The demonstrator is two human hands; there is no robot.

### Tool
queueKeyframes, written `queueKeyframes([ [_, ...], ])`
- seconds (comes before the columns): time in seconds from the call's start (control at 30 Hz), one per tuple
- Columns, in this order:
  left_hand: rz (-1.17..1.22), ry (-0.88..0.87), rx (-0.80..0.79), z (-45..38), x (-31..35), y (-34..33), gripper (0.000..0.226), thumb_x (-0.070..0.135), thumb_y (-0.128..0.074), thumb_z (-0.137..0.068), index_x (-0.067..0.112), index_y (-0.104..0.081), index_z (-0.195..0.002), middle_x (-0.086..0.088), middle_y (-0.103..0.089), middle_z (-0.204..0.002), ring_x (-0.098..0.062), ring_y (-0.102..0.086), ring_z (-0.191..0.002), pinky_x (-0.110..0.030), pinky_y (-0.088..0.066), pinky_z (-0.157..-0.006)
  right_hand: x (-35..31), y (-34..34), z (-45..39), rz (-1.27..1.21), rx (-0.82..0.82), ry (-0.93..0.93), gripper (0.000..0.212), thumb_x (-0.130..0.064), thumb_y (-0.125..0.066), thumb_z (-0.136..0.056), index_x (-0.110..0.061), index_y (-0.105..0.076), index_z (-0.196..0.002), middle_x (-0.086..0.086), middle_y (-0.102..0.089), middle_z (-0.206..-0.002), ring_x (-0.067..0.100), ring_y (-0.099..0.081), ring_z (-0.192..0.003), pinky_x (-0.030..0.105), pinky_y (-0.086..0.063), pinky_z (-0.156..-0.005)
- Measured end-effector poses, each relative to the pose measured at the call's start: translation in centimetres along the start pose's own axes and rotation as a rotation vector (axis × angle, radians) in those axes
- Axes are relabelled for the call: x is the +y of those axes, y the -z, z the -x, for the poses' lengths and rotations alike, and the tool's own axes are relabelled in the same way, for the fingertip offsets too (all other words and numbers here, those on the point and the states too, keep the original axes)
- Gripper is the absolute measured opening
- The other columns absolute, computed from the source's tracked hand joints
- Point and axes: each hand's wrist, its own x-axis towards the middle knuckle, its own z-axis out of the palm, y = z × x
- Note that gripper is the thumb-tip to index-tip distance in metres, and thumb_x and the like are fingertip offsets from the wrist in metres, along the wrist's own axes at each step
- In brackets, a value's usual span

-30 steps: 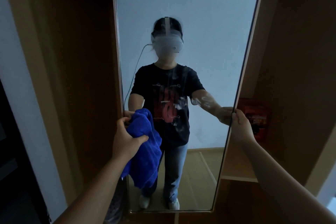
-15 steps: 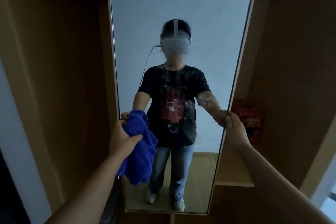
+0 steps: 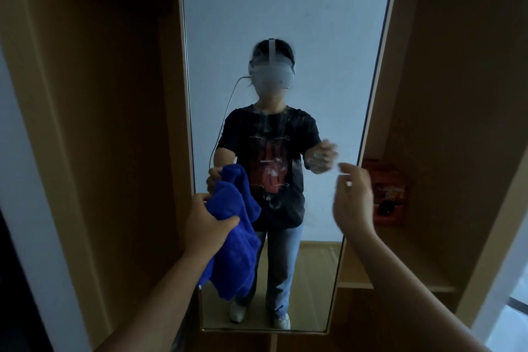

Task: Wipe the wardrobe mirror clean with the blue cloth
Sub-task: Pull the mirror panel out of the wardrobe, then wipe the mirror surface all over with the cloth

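The print on the black T-shirt reflected in the mirror is the only writing near you, and it is reversed and too blurred to read. The orange box on the wardrobe shelf to the right carries dark markings you cannot make out either.

The tall mirror stands upright between brown wooden wardrobe panels, its top cut off by the frame. White smears cloud the glass around chest height and near the reflected right hand. The glass shows a pale wall and a wooden floor behind you. A strip of window shows at the lower right corner.

Your left hand has its grip closed around the blue cloth, which hangs bunched just in front of the mirror's lower left part; whether it touches the glass cannot be told. Your right hand is blurred, fingers loosely spread and empty, near the mirror's right edge but apart from it.
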Motion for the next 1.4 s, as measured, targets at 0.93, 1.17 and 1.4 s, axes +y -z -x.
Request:
queueKeyframes([
  [0.93,0.673,-0.061,-0.610,5.5,8.7,9.0,0.057,0.012,-0.046,-0.060,0.017,-0.052,-0.116,-0.010,-0.064,-0.098,-0.024,-0.061,-0.086,-0.031,-0.050,-0.070,-12.4,-5.1,9.9,0.009,-0.300,0.234,0.075,-0.056,-0.049,-0.086,-0.036,-0.013,-0.148,-0.008,-0.038,-0.145,0.013,-0.047,-0.122,0.037,-0.046,-0.096],
  [1.17,0.695,-0.054,-0.485,3.3,10.2,9.6,0.028,0.028,-0.044,-0.092,0.016,-0.058,-0.113,-0.012,-0.065,-0.107,-0.023,-0.063,-0.096,-0.029,-0.050,-0.074,-14.5,-6.6,8.1,0.128,-0.153,0.323,0.061,-0.042,-0.048,-0.093,-0.028,-0.023,-0.147,-0.006,-0.046,-0.139,0.017,-0.052,-0.117,0.033,-0.048,-0.088],
  [1.4,0.374,-0.278,-0.276,-3.1,14.6,10.8,0.026,0.023,-0.037,-0.098,0.020,-0.059,-0.085,-0.001,-0.062,-0.085,-0.015,-0.058,-0.084,-0.031,-0.046,-0.078,-17.1,-6.4,3.6,0.110,-0.041,0.357,0.051,-0.031,-0.056,-0.090,-0.020,-0.039,-0.137,-0.002,-0.055,-0.130,0.020,-0.054,-0.114,0.032,-0.042,-0.082],
])
